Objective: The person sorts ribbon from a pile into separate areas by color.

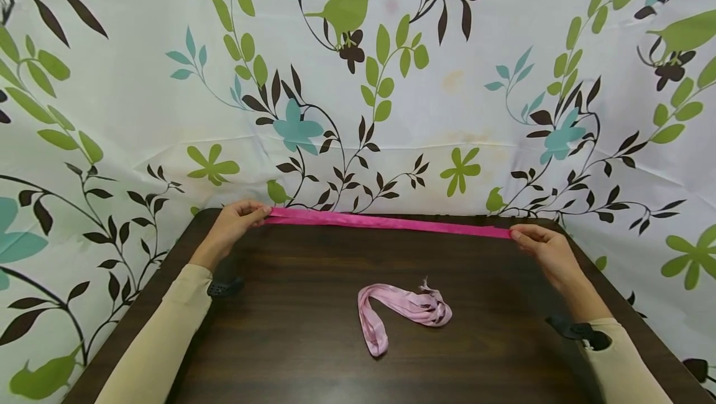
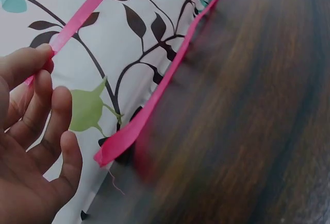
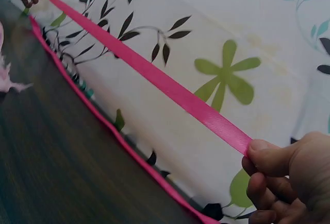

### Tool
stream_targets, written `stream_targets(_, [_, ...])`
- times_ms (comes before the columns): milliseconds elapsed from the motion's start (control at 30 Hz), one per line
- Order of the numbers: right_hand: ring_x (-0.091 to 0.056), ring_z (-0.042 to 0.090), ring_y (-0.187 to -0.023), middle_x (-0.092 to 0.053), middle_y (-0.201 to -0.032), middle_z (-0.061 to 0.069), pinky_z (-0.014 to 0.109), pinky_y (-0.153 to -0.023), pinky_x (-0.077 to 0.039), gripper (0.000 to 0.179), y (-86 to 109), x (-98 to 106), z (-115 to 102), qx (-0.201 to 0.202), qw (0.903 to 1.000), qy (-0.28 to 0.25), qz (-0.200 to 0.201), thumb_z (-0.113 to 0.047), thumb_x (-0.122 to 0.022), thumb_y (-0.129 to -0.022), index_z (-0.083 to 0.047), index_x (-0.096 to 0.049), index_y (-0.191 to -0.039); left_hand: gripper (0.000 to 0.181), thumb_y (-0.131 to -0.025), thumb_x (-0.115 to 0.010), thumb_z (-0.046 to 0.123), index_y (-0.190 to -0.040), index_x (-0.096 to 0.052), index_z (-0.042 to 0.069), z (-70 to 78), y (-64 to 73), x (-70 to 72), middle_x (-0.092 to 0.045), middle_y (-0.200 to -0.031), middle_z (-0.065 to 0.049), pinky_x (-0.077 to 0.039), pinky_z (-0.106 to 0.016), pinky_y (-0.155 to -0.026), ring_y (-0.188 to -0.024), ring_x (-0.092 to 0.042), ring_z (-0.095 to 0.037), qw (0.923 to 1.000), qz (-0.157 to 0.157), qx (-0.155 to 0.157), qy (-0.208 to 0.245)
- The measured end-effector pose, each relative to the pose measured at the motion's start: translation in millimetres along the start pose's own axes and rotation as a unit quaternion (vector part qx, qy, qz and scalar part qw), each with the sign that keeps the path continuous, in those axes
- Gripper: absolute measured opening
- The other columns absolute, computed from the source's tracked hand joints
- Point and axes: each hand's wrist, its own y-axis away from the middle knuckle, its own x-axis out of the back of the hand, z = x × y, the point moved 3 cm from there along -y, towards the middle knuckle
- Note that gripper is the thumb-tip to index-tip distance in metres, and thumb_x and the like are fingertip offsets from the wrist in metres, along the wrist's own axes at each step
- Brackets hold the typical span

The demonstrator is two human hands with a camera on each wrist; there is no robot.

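Note:
A bright pink ribbon [image 1: 386,222] is stretched nearly straight between the two hands above the table's far edge. My left hand [image 1: 234,230] pinches one end between thumb and forefinger, its other fingers loosely bent. At the opposite end, the thumb and forefinger of my right hand [image 1: 545,252] grip the ribbon. Below it, a second length of bright pink ribbon [image 3: 124,144] lies along the table's back edge, its frayed end [image 2: 111,149] showing in the left wrist view. Closer to the person, a pale pink ribbon [image 1: 411,307] lies folded in a loose bent bundle with frayed ends.
The dark wooden table [image 1: 279,335] reaches back to a white cloth [image 1: 442,105] printed with leaves, birds and flowers, which hangs behind and at both sides. Dark wrist straps [image 1: 578,331] sit at the sleeves.

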Motion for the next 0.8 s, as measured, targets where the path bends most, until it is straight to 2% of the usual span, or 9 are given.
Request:
stream_targets(133, [-0.063,0.013,-0.092,-0.071,-0.104,-0.006,0.023,-0.080,-0.053,0.043,-8.5,-6.3,8.6,0.020,0.9983,0.053,0.013,-0.031,-0.069,-0.099,0.002,-0.066,-0.127,0.044,-0.094,-0.075,0.037,-0.110,-0.071,-0.004,-7.4,-1.0,0.9,-0.067,-0.100,-0.026,-0.051,-0.043,-0.086,-0.089,-0.065,-0.028,0.9998,-0.002,0.001,-0.022])
stream_targets(367, [-0.063,0.034,-0.102,-0.071,-0.108,0.001,0.029,-0.079,-0.054,0.049,-23.9,-16.1,20.9,0.026,0.9888,0.144,0.027,-0.042,-0.068,-0.098,-0.001,-0.068,-0.124,0.036,-0.098,-0.071,0.037,-0.108,-0.073,0.002,-18.8,1.2,-0.9,-0.069,-0.107,-0.014,-0.049,-0.039,-0.077,-0.084,-0.062,-0.027,0.9938,-0.009,0.009,-0.110])
stream_targets(433, [-0.063,0.033,-0.099,-0.072,-0.107,0.004,0.029,-0.077,-0.054,0.048,-27.3,-18.0,24.7,0.028,0.9859,0.162,0.034,-0.043,-0.068,-0.098,-0.002,-0.069,-0.123,0.032,-0.099,-0.069,0.032,-0.109,-0.073,0.002,-19.8,1.5,-4.0,-0.068,-0.106,-0.013,-0.048,-0.039,-0.073,-0.081,-0.061,-0.026,0.9912,-0.013,0.011,-0.131])
stream_targets(600, [-0.061,0.019,-0.084,-0.072,-0.099,0.008,0.027,-0.067,-0.049,0.041,-34.0,-21.5,35.5,0.031,0.9787,0.196,0.054,-0.039,-0.071,-0.097,-0.002,-0.072,-0.115,0.025,-0.101,-0.067,0.025,-0.110,-0.074,0.002,-21.7,0.7,-9.8,-0.069,-0.097,-0.010,-0.047,-0.038,-0.070,-0.078,-0.060,-0.023,0.9840,-0.015,0.026,-0.175])
stream_targets(800, [-0.058,0.018,-0.071,-0.070,-0.090,0.010,0.029,-0.059,-0.047,0.038,-42.5,-26.1,44.9,0.035,0.9783,0.197,0.054,-0.034,-0.074,-0.096,0.001,-0.072,-0.111,0.022,-0.099,-0.070,0.023,-0.106,-0.076,0.003,-20.8,-2.7,-11.3,-0.071,-0.091,-0.007,-0.047,-0.036,-0.067,-0.076,-0.061,-0.021,0.9796,-0.001,0.031,-0.199])
